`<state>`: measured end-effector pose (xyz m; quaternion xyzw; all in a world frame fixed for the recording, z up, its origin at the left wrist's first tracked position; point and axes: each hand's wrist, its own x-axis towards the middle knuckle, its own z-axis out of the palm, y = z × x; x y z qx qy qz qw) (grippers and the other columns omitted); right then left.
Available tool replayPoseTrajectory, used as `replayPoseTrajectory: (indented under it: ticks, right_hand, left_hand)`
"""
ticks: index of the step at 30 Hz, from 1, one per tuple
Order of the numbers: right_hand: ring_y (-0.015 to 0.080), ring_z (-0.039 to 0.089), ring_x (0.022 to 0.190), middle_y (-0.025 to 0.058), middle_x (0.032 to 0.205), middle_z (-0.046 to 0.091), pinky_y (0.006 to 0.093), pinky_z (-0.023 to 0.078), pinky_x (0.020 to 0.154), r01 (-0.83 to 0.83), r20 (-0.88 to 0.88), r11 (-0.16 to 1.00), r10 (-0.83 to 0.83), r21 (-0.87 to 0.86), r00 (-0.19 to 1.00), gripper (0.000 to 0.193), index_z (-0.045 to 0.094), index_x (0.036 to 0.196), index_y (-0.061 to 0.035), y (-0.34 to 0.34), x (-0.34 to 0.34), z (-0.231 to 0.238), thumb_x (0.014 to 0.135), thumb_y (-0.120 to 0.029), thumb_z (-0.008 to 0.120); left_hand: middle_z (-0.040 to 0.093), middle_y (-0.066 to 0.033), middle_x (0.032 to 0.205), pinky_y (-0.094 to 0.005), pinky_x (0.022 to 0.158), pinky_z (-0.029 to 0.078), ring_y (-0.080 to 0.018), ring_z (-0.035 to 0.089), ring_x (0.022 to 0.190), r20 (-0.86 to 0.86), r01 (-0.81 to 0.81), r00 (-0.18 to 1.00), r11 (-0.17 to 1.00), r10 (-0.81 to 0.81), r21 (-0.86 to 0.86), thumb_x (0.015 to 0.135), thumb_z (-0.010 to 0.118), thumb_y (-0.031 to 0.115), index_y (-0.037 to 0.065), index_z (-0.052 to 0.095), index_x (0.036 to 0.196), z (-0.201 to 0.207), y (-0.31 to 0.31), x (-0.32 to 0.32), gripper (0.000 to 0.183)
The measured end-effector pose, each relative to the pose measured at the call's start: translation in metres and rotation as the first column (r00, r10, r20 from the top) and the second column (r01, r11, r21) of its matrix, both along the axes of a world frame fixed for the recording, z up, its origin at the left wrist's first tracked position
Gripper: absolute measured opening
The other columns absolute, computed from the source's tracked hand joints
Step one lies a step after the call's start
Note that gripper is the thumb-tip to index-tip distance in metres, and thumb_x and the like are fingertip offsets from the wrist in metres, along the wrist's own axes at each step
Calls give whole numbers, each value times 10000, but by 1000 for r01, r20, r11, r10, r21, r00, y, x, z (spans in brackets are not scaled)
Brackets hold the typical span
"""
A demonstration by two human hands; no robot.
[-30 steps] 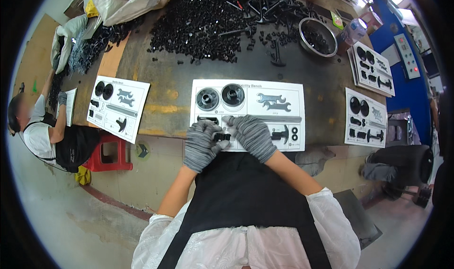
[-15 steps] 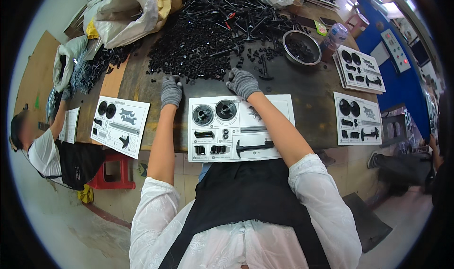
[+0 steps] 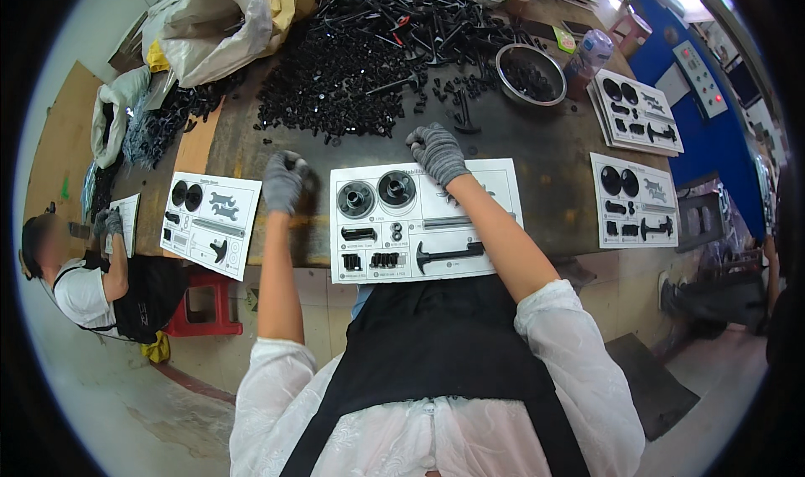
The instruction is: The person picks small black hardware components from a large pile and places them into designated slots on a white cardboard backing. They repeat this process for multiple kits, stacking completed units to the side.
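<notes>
The dark table point(image 3: 360, 150) has a worn top with brownish patches, and below its near edge one sees a pale floor point(image 3: 323, 309). On the right side stands a blue machine point(image 3: 671, 49) with a control panel point(image 3: 698, 75), where a small red light is on. At the left, a co-worker point(image 3: 88, 292) in a black apron is near a red stool point(image 3: 222, 318).

A wide heap of small black parts point(image 3: 335, 91) covers the far part of the table. Beside it are a metal bowl point(image 3: 543, 103), a bottle point(image 3: 594, 51) and, to the left, a white sack point(image 3: 210, 37).

The middle card point(image 3: 495, 173) lies at the near edge, before the person, with two black discs point(image 3: 396, 189) on its upper left. The right forearm crosses this card and hides part of its wrench shapes. The right hand point(image 3: 438, 152) is above its top edge, fingers bent; the left hand point(image 3: 285, 182) is curled just left of the card. Whether either glove encloses something small, I cannot tell.
</notes>
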<state>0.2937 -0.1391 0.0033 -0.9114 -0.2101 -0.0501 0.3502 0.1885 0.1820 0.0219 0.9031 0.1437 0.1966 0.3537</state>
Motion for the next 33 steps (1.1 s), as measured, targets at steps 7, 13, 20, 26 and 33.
replayPoseTrajectory:
  ticks: [7,13,20,26,33]
  right_hand:
    - [305,622,897,110,950,629,404,516,832,-33,-33,998,31,-46,999,162,715,969,-173,-7,-12,6,811,-163,680]
    - [173,627,808,59,900,684,300,515,795,9,-235,990,25,142,972,237,713,1051,-133,-7,-16,15,815,-128,714]
    - [183,634,742,6,844,701,297,504,729,-348,-110,932,337,-104,935,403,658,1207,-129,-29,-134,67,821,-238,700]
    - [224,596,758,31,800,647,378,492,730,-403,-42,889,404,-217,914,387,638,1207,-223,-30,-172,41,821,-246,672]
    - [232,605,769,33,840,665,383,502,748,-460,-134,851,440,-255,888,358,659,1157,-217,-27,-166,54,802,-247,693]
  left_hand:
    - [616,-59,855,-376,752,450,-233,578,781,-1,668,719,690,-695,280,735,761,172,135,659,1046,32,-156,-126,329]
    - [642,-1,919,-416,870,454,-243,611,944,3,600,725,633,-689,489,719,747,155,186,657,1129,3,-168,-147,421]
    - [589,-88,1096,-474,986,393,-321,534,1111,10,462,869,819,-494,340,670,798,277,122,625,1094,24,-161,-146,484]
    - [571,-82,1106,-488,998,372,-322,508,1129,-55,464,877,810,-478,360,619,843,323,157,630,1067,16,-155,-146,523]
    - [587,-67,1102,-461,993,383,-298,528,1108,-45,456,883,832,-467,316,627,839,285,170,653,1043,14,-158,-147,470]
